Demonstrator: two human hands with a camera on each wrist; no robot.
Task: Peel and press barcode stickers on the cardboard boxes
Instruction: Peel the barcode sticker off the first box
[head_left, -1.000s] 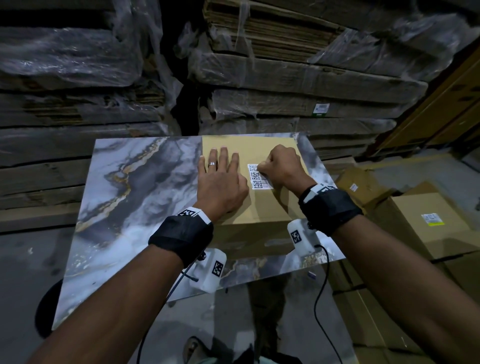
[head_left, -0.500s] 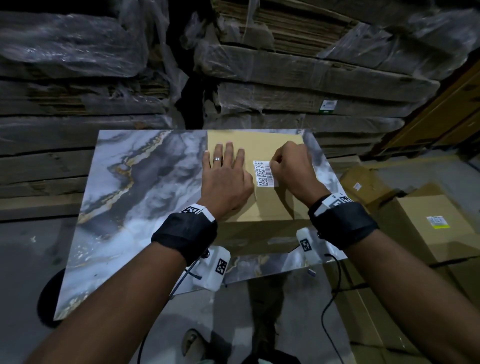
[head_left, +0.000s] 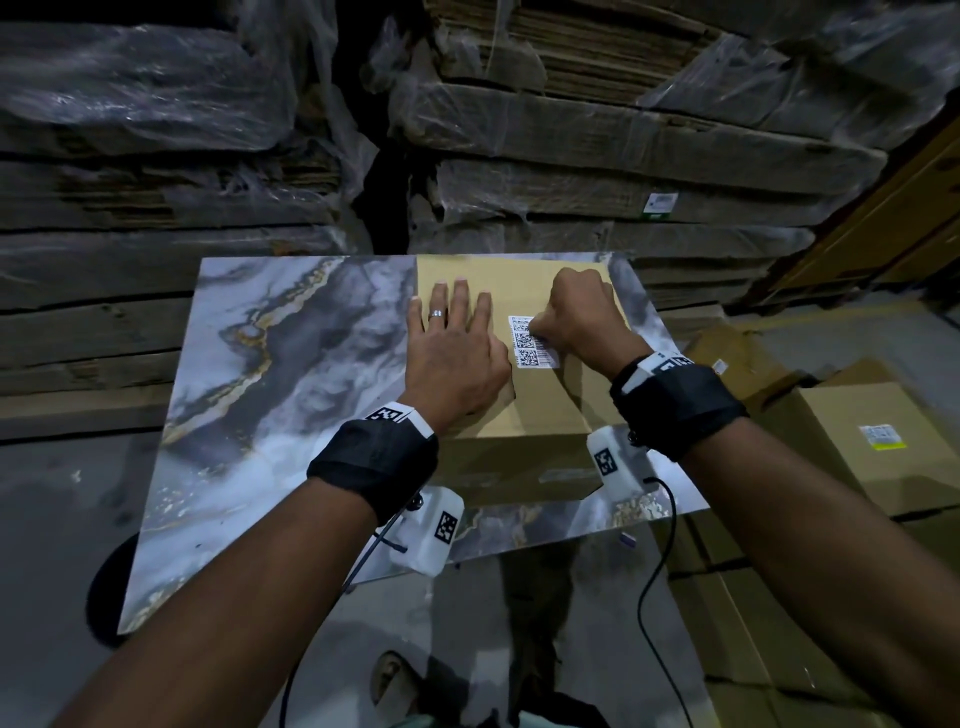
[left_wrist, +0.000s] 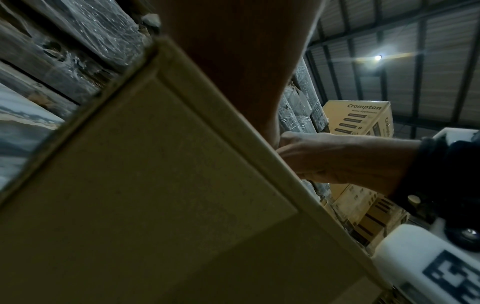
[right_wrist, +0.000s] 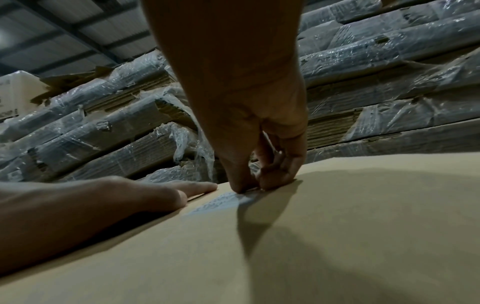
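A brown cardboard box (head_left: 524, 283) lies on the right half of a marble-patterned table (head_left: 291, 374). A white barcode sticker (head_left: 530, 351) lies flat on the box top. My left hand (head_left: 452, 353) rests flat on the box just left of the sticker, fingers straight and a ring on one. My right hand (head_left: 576, 317) is curled into a fist, and its thumb and fingertips press down on the sticker's upper right edge. In the right wrist view the fingertips (right_wrist: 241, 185) meet at the far end of the sticker (right_wrist: 223, 202). The left wrist view is mostly filled by the box side (left_wrist: 155, 185).
Stacks of plastic-wrapped flat cardboard (head_left: 597, 156) rise right behind the table. More cardboard boxes (head_left: 872, 441) sit on the floor to the right, one with a label. A black cable (head_left: 649, 571) hangs from my right wrist below the table's front edge.
My right fist has slid from covering the sticker's right part to its upper right edge, so more of the sticker shows. My left hand stays flat on the box.
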